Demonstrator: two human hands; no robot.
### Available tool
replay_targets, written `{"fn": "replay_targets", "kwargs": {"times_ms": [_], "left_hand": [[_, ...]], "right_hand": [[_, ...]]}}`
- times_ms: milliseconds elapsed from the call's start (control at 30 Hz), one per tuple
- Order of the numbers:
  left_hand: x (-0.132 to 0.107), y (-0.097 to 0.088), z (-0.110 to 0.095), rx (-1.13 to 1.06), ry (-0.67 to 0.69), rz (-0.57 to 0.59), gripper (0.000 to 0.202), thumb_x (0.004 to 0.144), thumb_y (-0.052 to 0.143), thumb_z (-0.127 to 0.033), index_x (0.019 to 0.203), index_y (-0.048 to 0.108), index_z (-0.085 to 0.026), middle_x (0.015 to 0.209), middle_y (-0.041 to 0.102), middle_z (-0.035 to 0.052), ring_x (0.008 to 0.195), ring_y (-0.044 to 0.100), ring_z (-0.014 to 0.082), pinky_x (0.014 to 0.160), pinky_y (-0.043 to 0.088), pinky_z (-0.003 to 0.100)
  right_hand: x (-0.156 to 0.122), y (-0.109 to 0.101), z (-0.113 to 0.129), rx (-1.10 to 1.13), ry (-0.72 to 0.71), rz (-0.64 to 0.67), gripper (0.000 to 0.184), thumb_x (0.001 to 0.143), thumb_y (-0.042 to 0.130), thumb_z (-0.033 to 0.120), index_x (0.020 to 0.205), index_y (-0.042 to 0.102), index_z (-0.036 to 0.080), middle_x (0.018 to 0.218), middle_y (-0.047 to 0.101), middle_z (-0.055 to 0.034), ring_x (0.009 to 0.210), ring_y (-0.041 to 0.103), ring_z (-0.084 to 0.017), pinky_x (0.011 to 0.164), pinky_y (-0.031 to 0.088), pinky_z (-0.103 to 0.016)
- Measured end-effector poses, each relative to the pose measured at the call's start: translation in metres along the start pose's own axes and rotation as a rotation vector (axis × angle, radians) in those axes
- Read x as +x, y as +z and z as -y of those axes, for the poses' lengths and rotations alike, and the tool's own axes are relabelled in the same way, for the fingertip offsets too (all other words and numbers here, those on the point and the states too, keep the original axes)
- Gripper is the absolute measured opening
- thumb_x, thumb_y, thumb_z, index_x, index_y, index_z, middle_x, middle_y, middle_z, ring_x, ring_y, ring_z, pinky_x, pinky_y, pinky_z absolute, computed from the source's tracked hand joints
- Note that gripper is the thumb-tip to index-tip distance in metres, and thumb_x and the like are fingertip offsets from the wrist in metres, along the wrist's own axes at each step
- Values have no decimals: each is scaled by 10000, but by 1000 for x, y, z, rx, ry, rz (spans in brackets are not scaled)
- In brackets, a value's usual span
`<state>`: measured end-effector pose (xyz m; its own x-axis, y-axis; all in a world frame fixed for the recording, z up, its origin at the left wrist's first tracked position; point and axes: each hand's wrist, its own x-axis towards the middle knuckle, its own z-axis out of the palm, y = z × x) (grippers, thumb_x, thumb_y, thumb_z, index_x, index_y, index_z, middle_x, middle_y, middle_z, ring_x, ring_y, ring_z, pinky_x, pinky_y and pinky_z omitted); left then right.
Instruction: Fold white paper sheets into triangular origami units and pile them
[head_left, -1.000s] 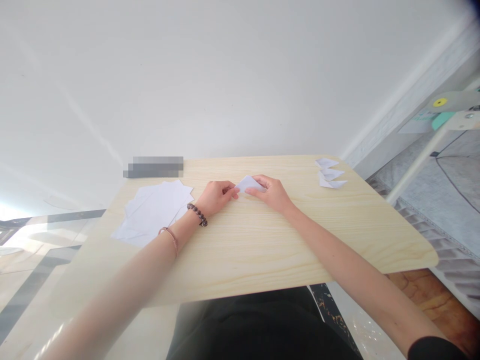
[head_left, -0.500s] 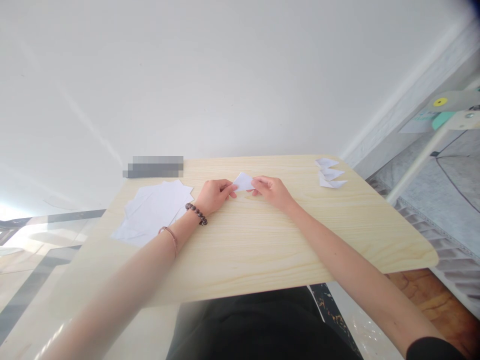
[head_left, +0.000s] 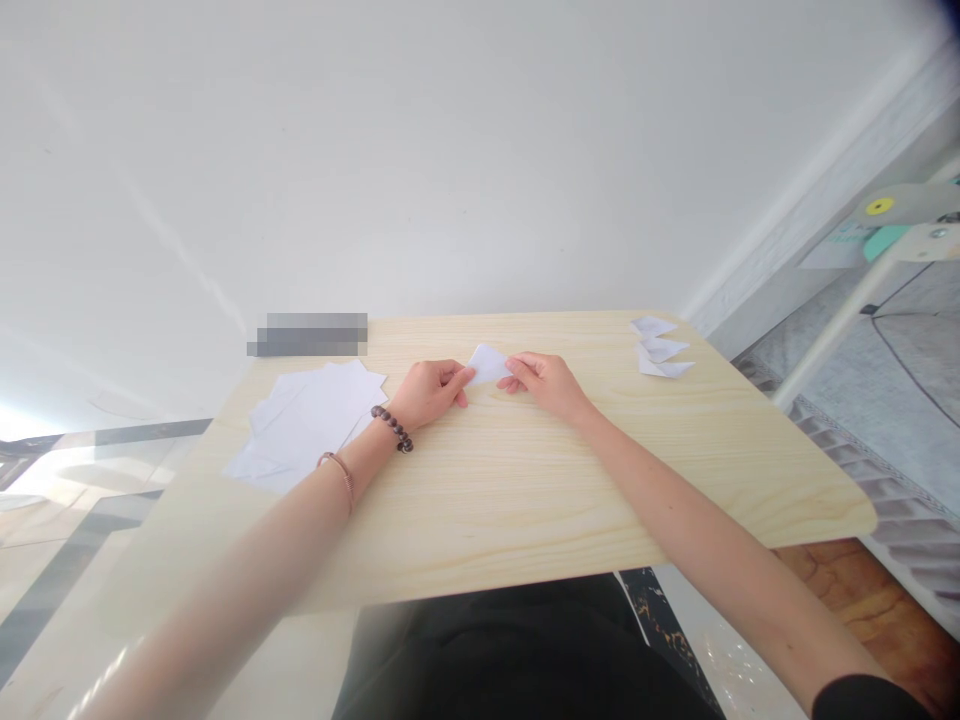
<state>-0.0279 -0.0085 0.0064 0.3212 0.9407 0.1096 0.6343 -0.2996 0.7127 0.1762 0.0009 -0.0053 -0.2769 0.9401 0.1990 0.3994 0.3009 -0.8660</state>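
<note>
A small folded piece of white paper (head_left: pixel 487 364) is held just above the light wooden table (head_left: pixel 525 480), near its far middle. My left hand (head_left: pixel 431 392) pinches the paper's left edge with curled fingers; two bracelets sit on that wrist. My right hand (head_left: pixel 544 382) pinches its right edge. The two hands face each other, with the paper tilted up between them.
A loose stack of white paper sheets (head_left: pixel 307 420) lies on the table's left side. Three folded paper triangles (head_left: pixel 660 350) rest at the far right corner. A white wall stands behind the table; a bed frame and mattress (head_left: pixel 870 330) are on the right.
The folded paper has been lifted off the table and turned, from under my right hand's fingers to a pinch between both hands. Both hands shifted slightly.
</note>
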Motion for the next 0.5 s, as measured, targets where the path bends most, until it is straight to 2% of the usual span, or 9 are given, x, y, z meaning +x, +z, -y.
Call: {"fn": "replay_targets", "kwargs": {"times_ms": [200, 400, 500], "left_hand": [[-1, -2, 2, 2, 35, 83, 475, 805, 364, -512, 691, 660, -159, 549, 550, -15, 427, 335, 69, 450, 263, 211], [0, -1, -1, -11, 42, 46, 449, 794, 396, -493, 658, 657, -154, 542, 572, -7, 435, 372, 75, 474, 295, 211], [0, -1, -1, -43, 18, 46, 468, 793, 386, -512, 645, 647, -153, 553, 598, 2, 444, 403, 84, 471, 304, 210]], "right_hand": [[-2, -1, 2, 14, 7, 41, 336, 782, 467, 451, 863, 627, 166, 740, 681, -43, 655, 620, -133, 646, 453, -234], [-2, 2, 3, -110, -58, -14, 326, 801, 441, 431, 776, 637, 171, 660, 665, -23, 621, 608, -136, 624, 439, -233], [-1, 3, 3, -104, -62, -31, 331, 805, 432, 432, 778, 634, 171, 651, 658, -23, 593, 588, -128, 610, 436, -231]]}}
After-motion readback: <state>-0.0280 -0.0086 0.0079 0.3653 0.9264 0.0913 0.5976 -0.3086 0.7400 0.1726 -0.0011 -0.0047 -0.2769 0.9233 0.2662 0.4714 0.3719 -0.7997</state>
